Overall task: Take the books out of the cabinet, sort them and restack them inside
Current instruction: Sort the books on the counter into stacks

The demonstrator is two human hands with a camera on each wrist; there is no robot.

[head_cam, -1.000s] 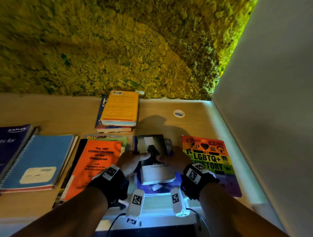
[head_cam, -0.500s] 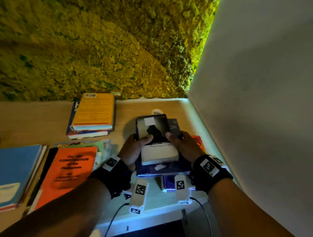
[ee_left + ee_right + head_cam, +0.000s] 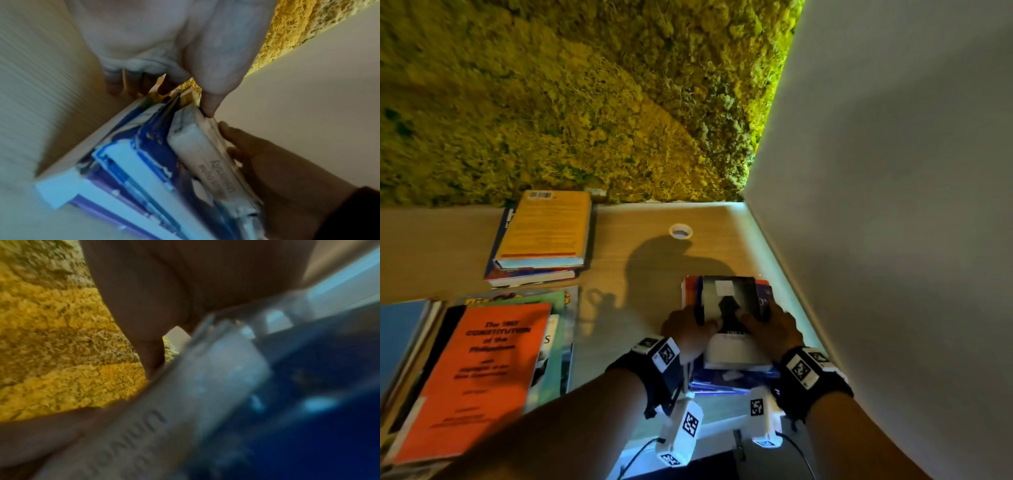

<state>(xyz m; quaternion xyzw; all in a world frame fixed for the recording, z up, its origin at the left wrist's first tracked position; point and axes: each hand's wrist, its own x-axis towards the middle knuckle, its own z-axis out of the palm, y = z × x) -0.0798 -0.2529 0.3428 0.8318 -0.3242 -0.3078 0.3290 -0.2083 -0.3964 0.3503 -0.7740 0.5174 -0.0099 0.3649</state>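
Observation:
A small stack of books lies on the wooden shelf near the right wall, a black-and-white paperback on top, blue and purple books beneath. My left hand grips the stack's left side, thumb on the top cover. My right hand grips its right side the same way. In the left wrist view my left hand has fingers under the stack and thumb on the paperback's cover. The right wrist view is blurred; my right hand lies against the stack.
A yellow-topped pile of books sits at the back. An orange Constitution book tops a spread of books at the left, with a blue one at the edge. A white cable hole is behind. The grey wall stands close on the right.
Both hands carried the stack rightward, up off the shelf, and now down beside the right wall, over where the rainbow LGBTQ+ book lay. The camera view swung along with it.

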